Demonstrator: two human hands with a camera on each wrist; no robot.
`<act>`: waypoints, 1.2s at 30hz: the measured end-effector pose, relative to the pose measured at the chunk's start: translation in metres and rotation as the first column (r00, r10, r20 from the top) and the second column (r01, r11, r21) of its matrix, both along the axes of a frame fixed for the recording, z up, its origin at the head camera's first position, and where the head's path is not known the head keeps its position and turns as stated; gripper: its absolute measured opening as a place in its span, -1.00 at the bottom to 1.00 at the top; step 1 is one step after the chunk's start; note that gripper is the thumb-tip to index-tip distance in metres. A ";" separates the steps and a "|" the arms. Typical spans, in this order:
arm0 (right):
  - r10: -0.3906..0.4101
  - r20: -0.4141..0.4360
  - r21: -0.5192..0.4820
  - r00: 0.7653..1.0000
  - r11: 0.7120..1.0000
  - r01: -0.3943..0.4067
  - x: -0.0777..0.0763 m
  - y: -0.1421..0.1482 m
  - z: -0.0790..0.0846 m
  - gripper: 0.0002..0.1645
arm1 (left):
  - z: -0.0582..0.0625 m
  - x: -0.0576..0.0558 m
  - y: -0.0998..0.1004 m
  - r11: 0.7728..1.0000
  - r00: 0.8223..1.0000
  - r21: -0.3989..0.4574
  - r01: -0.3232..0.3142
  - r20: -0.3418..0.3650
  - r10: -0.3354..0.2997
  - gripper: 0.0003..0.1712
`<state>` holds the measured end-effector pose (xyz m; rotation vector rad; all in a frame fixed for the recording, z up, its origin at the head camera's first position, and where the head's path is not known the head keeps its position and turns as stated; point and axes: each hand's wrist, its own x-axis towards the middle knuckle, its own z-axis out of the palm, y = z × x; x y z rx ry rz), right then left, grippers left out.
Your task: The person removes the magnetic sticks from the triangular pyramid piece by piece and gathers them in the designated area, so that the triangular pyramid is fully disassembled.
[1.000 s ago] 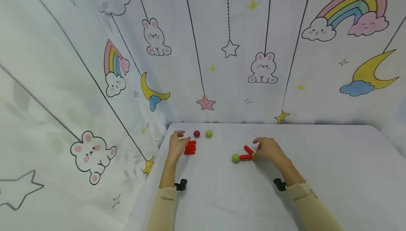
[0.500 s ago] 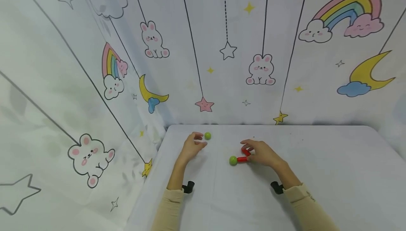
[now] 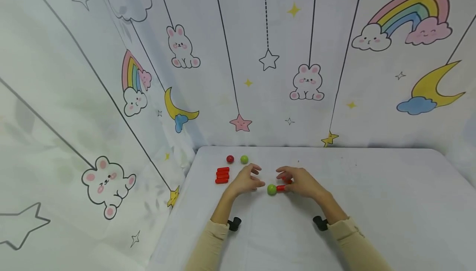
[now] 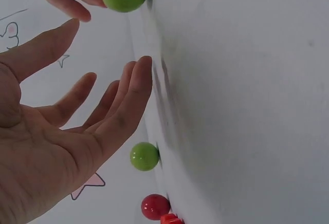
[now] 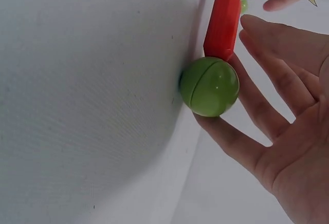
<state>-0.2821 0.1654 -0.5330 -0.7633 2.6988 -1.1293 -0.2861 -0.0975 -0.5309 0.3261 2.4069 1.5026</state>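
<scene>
A white table [image 3: 372,205] bears balls [image 3: 244,159] — red sticks [image 3: 222,175] too.

Three green balls [image 3: 244,159], one red ball [image 3: 230,159]

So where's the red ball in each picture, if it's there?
Head: the red ball is near the table's back left, beside a green ball.
Left wrist: the red ball is at the bottom, around the middle, just below that green ball.
Right wrist: it isn't in this one.
Landmark: the left hand shows in all three, only its fingers at top right in the right wrist view.
</scene>
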 end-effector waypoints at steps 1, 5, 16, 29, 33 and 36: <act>-0.005 -0.002 0.007 1.000 1.000 0.005 0.000 -0.001 0.000 -0.31 | -0.002 -0.001 0.002 1.000 1.000 0.010 0.002 0.013 -0.002 -0.30; -0.025 -0.023 0.039 0.999 0.999 0.026 -0.002 -0.003 -0.004 -0.36 | -0.008 -0.002 0.009 0.999 0.999 0.047 -0.002 0.049 -0.001 -0.31; -0.095 -0.065 0.032 0.993 0.995 0.097 -0.002 -0.011 -0.010 -0.45 | -0.020 -0.008 0.020 0.994 0.997 0.110 -0.001 0.075 -0.007 -0.31; -0.143 -0.043 -0.066 0.989 0.988 0.140 -0.001 -0.020 -0.018 -0.48 | -0.019 -0.007 0.027 0.988 0.993 0.129 -0.090 0.083 0.080 -0.37; -0.161 -0.011 -0.093 0.987 0.983 0.159 -0.001 -0.020 -0.020 -0.47 | -0.019 -0.007 0.029 0.988 0.993 0.108 -0.107 0.067 0.100 -0.35; -0.173 0.027 -0.114 0.985 0.978 0.175 -0.003 -0.019 -0.022 -0.45 | -0.019 -0.006 0.030 0.989 0.992 0.089 -0.118 0.060 0.113 -0.33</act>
